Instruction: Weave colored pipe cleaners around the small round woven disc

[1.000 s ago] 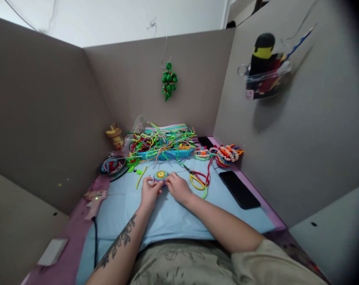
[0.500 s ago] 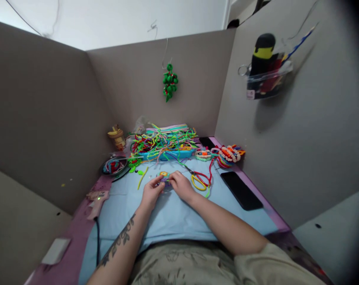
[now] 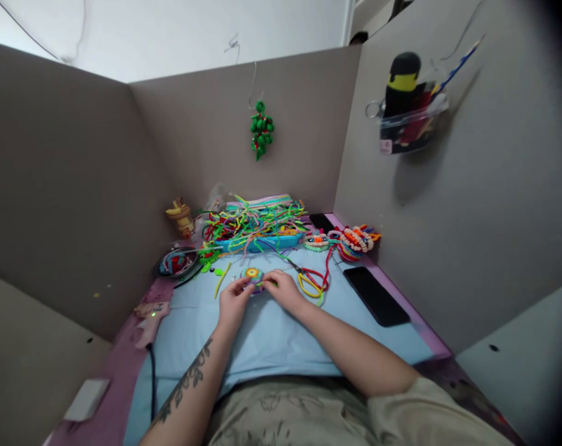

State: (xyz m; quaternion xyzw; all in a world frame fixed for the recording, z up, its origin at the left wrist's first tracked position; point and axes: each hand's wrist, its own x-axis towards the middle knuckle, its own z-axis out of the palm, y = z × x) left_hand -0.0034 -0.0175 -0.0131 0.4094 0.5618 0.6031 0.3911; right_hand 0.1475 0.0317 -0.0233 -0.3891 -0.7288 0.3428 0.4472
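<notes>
A small round coiled pipe-cleaner piece (image 3: 252,273) with rings of orange, yellow, white, blue and purple is held above the blue cloth. My left hand (image 3: 234,299) is closed on its left and near edge, thumb and fingers pinching it. At the right edge, my right hand (image 3: 283,290) is closed with its fingertips on a green pipe cleaner (image 3: 261,284) that runs along the rim. The fingers hide part of the rim. Scissors with red and yellow handles (image 3: 311,283) lie right of my right hand. A yellow-green pipe-cleaner length (image 3: 222,280) lies to the left.
A blue tray (image 3: 262,242) heaped with pipe cleaners stands at the back. Finished pipe-cleaner pieces (image 3: 355,242) and a black phone (image 3: 376,296) are on the right. A pink glue gun (image 3: 151,322) and a round dish (image 3: 188,267) are on the left. Grey partitions (image 3: 244,148) enclose the table.
The coiled piece has tipped so that more of its ringed face shows. Both hands keep hold, fingers slightly shifted. The whole view has swung a little.
</notes>
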